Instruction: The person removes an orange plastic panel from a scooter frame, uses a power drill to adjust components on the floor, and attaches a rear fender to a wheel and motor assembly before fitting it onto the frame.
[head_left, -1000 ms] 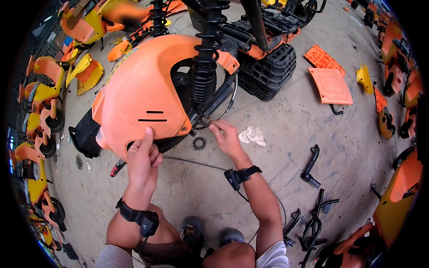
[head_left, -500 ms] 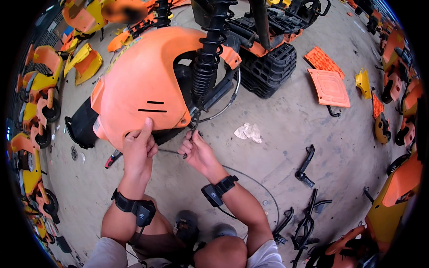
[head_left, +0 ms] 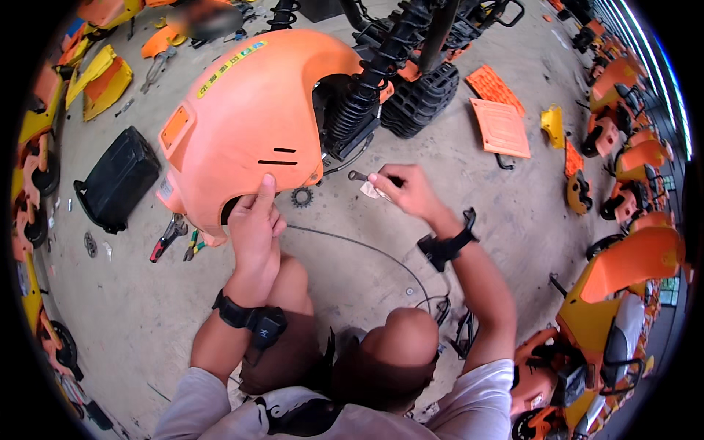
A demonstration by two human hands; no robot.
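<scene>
My left hand pinches the lower edge of a large orange plastic body cover, thumb on its outer face below two dark slots. The cover leans beside a black coil-spring shock absorber on a vehicle frame. To the right of the cover, my right hand is closed round a wrench; the dark ring end of the wrench points toward the cover's corner. Most of the wrench is hidden by my fingers. A toothed metal sprocket lies on the floor just below that corner.
Red-handled pliers, green-handled pliers and a black plastic bin lie at left. A thin cable curves across the floor. Orange panels lie at right, and orange-yellow vehicles line both sides.
My right hand has drawn away from the cover's lower corner to the right, with the wrench's ring end now showing. My left hand still holds the cover's edge. The view has shifted.
</scene>
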